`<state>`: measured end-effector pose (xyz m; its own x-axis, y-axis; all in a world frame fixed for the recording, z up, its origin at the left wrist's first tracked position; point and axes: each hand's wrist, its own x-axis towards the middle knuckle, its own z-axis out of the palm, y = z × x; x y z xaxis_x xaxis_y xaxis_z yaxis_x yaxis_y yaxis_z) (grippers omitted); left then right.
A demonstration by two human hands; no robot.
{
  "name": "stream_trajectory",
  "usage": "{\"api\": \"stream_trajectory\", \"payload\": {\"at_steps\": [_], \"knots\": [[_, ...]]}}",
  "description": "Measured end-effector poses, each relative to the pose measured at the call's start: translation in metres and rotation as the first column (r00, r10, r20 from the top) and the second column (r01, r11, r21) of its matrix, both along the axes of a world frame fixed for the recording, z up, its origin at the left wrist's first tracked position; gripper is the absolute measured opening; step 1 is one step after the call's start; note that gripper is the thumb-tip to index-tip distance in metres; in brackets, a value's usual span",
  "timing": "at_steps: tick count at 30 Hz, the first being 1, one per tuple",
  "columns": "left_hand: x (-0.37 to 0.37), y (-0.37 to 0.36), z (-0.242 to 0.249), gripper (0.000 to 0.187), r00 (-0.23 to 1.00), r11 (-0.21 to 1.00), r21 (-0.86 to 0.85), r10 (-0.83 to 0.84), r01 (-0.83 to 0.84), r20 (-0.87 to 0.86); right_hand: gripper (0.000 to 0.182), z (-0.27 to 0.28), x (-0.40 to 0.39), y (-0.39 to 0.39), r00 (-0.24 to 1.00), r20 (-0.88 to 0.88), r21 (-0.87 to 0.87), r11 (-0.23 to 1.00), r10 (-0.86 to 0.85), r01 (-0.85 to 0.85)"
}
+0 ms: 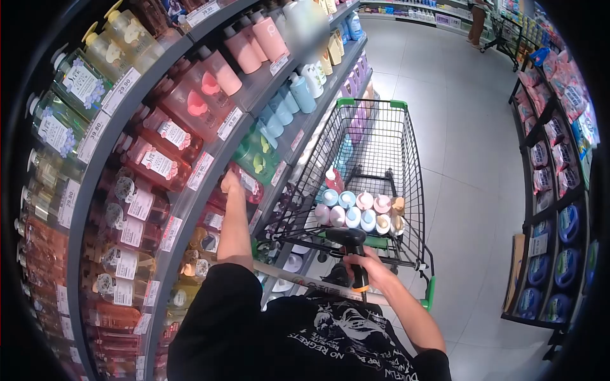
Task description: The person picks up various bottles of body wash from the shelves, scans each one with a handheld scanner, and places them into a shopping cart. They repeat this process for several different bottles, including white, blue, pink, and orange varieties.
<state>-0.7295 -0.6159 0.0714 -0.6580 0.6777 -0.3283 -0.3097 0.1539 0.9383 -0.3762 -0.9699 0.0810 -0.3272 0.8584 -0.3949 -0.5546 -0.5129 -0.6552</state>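
My left hand (231, 182) reaches into a shelf on the left, its fingers closed at the top of a red bottle (250, 185) with a pale label. The fingertips are partly hidden. A green bottle (259, 154) stands just beyond it. In my right hand (368, 265) is a black handheld barcode scanner (357, 249) with an orange band near its base, held above the cart handle. Ahead of me is a black wire shopping cart (416, 184) with green corners. Several pump bottles (367, 220) and a red bottle (334, 180) stand at its near end.
Shelves with price tags (229, 124) and rows of pump bottles (239, 53) curve along my left. Packets (540, 157) and blue containers (567, 222) fill a rack on the right. A tiled aisle (448, 152) runs between. Far off, a person (478, 22) stands beside another cart (505, 38).
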Motion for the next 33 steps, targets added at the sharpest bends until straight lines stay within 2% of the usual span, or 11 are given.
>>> {"api": "stream_trajectory", "payload": {"at_steps": [3, 5, 8, 10, 13, 15, 17, 19, 21, 25, 33], "knots": [[0.013, -0.029, -0.001, 0.050, 0.786, 0.974, 0.092, 0.221, -0.207, -0.577, 0.035, -0.004, -0.002, -0.003, 1.000, -0.021, 0.006, 1.000, -0.013, 0.014], [0.009, -0.040, -0.005, 0.049, 0.675, 0.946, 0.170, 0.317, -0.277, -0.666, 0.036, -0.008, -0.001, -0.004, 0.999, -0.041, 0.014, 1.000, -0.027, 0.027], [0.011, -0.062, -0.002, 0.046, 0.681, 0.899, 0.285, 0.437, -0.331, -0.588, 0.037, -0.008, -0.001, -0.005, 0.998, -0.055, 0.008, 0.999, -0.038, 0.038], [-0.005, -0.061, -0.013, 0.047, 0.642, 0.760, -0.027, 0.528, -0.649, -0.556, 0.038, -0.005, -0.001, -0.005, 0.998, -0.052, -0.006, 0.999, -0.037, 0.037], [-0.029, -0.067, -0.025, 0.065, 0.616, 0.715, -0.051, 0.561, -0.697, -0.553, 0.039, -0.002, -0.003, -0.005, 0.995, -0.095, -0.008, 0.999, -0.033, 0.033], [-0.029, -0.086, -0.014, 0.070, 0.772, 0.757, -0.272, 0.441, -0.594, -0.458, 0.039, -0.003, -0.004, -0.002, 0.996, -0.091, -0.035, 0.999, -0.011, 0.008], [-0.018, -0.103, 0.001, 0.057, 0.801, 0.814, -0.245, 0.572, -0.527, 0.177, 0.039, -0.003, -0.005, -0.002, 0.995, -0.096, -0.040, 0.999, -0.013, 0.009], [-0.045, -0.108, -0.020, 0.058, 0.830, 0.849, -0.261, 0.516, -0.460, 0.213, 0.039, -0.004, -0.005, -0.003, 0.995, -0.101, -0.050, 0.999, -0.015, 0.010], [-0.072, -0.105, -0.058, 0.059, 0.910, 0.962, 0.041, 0.243, -0.272, 0.336, 0.039, -0.005, -0.005, -0.002, 0.996, -0.089, -0.063, 0.998, -0.003, -0.002], [-0.065, -0.121, -0.060, 0.069, 0.883, 0.954, 0.192, 0.121, -0.229, 0.454, 0.037, -0.003, -0.003, -0.002, 0.993, -0.116, -0.059, 0.998, -0.003, -0.004], [-0.049, -0.141, -0.040, 0.048, 0.918, 0.964, 0.203, 0.084, -0.174, 0.389, 0.036, -0.005, 0.001, -0.005, 0.993, -0.109, -0.032, 0.998, -0.048, 0.045]]}}
